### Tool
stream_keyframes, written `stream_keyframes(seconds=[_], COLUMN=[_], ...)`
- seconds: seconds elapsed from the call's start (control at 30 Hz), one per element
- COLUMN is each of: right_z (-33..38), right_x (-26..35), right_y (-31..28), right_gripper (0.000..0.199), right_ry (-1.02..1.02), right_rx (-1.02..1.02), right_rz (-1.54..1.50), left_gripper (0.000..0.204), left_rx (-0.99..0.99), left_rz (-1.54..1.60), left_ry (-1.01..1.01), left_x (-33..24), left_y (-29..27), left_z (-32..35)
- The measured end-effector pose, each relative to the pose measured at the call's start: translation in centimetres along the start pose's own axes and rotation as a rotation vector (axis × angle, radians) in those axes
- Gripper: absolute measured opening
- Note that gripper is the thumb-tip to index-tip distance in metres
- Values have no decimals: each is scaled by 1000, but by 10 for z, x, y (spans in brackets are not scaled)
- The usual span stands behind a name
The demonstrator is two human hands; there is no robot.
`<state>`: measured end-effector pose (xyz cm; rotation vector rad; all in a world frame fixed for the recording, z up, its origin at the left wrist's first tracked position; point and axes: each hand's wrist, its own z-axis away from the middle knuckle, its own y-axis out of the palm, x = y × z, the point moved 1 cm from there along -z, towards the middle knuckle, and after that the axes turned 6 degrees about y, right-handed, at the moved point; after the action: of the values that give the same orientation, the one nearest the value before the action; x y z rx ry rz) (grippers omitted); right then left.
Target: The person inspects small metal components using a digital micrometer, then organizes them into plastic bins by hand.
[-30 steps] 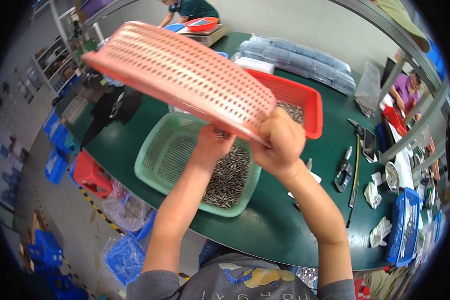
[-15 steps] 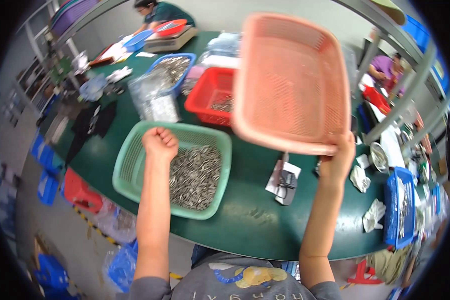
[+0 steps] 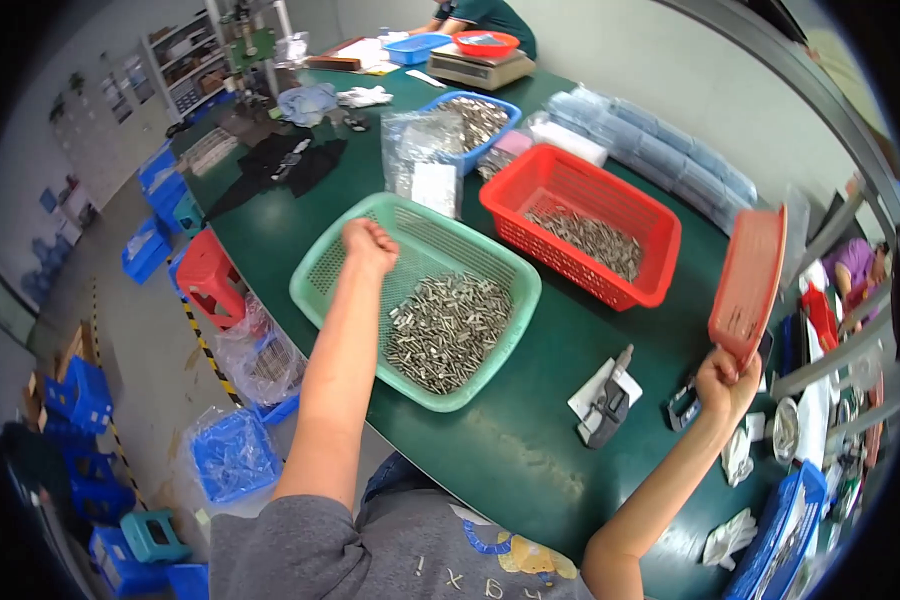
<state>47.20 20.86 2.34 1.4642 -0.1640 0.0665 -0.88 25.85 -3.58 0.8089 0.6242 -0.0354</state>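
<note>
My left hand [image 3: 370, 245] is closed in a fist over the far left part of a green plastic basket [image 3: 315, 285]; whatever it may hold is hidden. Short silvery metal pins [image 3: 450, 330] lie heaped in the right side of that basket. At the right, my right hand [image 3: 727, 382] grips the rim of a salmon-pink plastic basket [image 3: 748, 285], which is raised and turned nearly edge-on. Behind the green one, a red basket [image 3: 580, 285] holds a thinner layer of similar metal pieces.
A micrometer-like tool [image 3: 606, 412] lies on the green table [image 3: 515, 450]. Clear plastic bags [image 3: 420, 150] and a blue basket of metal parts [image 3: 475, 120] stand farther back. White gloves [image 3: 730, 540] lie near a blue tray [image 3: 785, 540]. Another person [image 3: 490, 25] works at the far end.
The salmon-pink basket has swung right and turned edge-on, uncovering the red basket. The whole view has shifted toward the left. My left fist stays over the green basket.
</note>
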Motion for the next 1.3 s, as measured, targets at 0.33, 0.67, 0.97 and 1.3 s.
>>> stream_keyframes(seconds=[0.33, 0.67, 0.97, 1.3], right_z=[7, 15, 17, 25], right_x=[-21, -43, -40, -37], right_y=[10, 22, 22, 29], right_gripper=[13, 14, 9, 6], right_ry=[35, 103, 163, 4], right_rx=[-50, -102, 51, 76], right_rz=[88, 177, 142, 299], left_gripper=[28, 27, 45, 31], left_rx=[-234, 531, 139, 711], left_rz=[-51, -923, -2014, -2282], left_ry=[140, 63, 452, 172], left_x=[11, 34, 14, 45], left_y=[3, 21, 23, 17], left_z=[0, 24, 66, 61])
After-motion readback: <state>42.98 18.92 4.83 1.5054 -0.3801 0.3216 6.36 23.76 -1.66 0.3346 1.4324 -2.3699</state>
